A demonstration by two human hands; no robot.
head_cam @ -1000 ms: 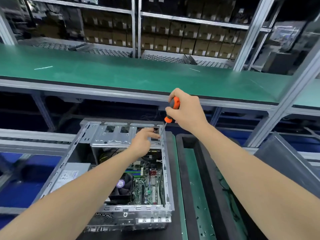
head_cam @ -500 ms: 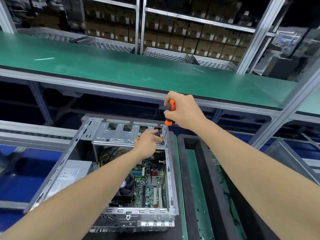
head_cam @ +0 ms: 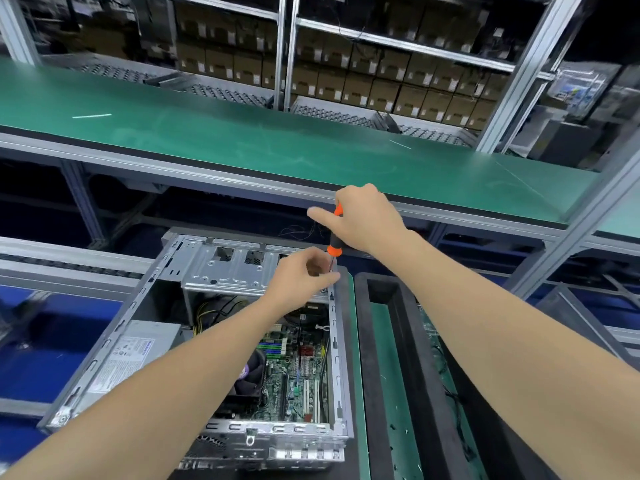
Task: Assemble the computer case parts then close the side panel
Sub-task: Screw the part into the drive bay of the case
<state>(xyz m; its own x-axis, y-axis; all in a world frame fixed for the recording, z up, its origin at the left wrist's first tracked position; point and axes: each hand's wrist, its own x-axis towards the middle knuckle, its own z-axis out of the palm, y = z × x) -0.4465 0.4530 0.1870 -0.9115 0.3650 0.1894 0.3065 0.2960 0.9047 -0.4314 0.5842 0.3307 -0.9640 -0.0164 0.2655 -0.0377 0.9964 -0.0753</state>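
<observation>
Your right hand point(head_cam: 367, 220) grips the screwdriver point(head_cam: 334, 241) by its orange and black handle, held nearly upright over the far right corner of the computer case point(head_cam: 334, 341). Half a second ago all your fingers were wrapped round the handle; now your index finger sticks out straight to the left while the others stay closed on it, and more of the handle shows below your fist.

Your left hand point(head_cam: 299, 277) has changed too. Before, its index finger pointed at the corner of the drive cage point(head_cam: 235, 268). Now the fingers are curled in and bunched with the thumb right beside the thin shaft, just under the orange collar. I cannot tell whether they pinch the shaft, a screw or nothing.

The case lies open side up where it was, with the motherboard point(head_cam: 298, 370) and the power supply point(head_cam: 138, 351) showing inside. It sits just left of the black foam tray point(head_cam: 363, 341), below the green shelf point(head_cam: 277, 140).
</observation>
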